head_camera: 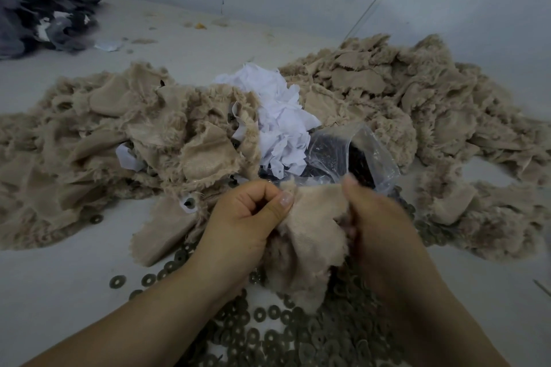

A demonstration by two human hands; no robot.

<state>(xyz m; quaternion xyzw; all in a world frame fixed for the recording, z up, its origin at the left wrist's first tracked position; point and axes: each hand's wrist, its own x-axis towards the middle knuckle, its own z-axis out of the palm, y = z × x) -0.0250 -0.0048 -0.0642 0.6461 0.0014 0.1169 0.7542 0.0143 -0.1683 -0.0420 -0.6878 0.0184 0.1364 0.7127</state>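
The fabric piece (310, 235), a beige furry scrap, is sitting between your two hands, low in the view and just above the near middle of the table (59, 292). Your left hand (247, 214) is pinching its upper left edge, with the fingers curled in and the thumb pressing down on the cloth. Your right hand (378, 217) is gripping the opposite edge with curled fingers, though it is blurred and the fingertips are hard to make out. The scrap is sagging between them, and its lower end is hanging over a spread of washers (268, 334) lying flat on the table under your wrists. Just beyond your hands a clear plastic bag (366, 146) is lying open with small dark pieces inside. Touching it on the left, white scraps (280, 116) are lying in a heap. A left pile (89, 134) of beige cloth is spreading out beside them, and a right pile (417, 98) is spreading on the other side. Well apart, in the far left corner, a dark cloth heap (32, 0) is lying.
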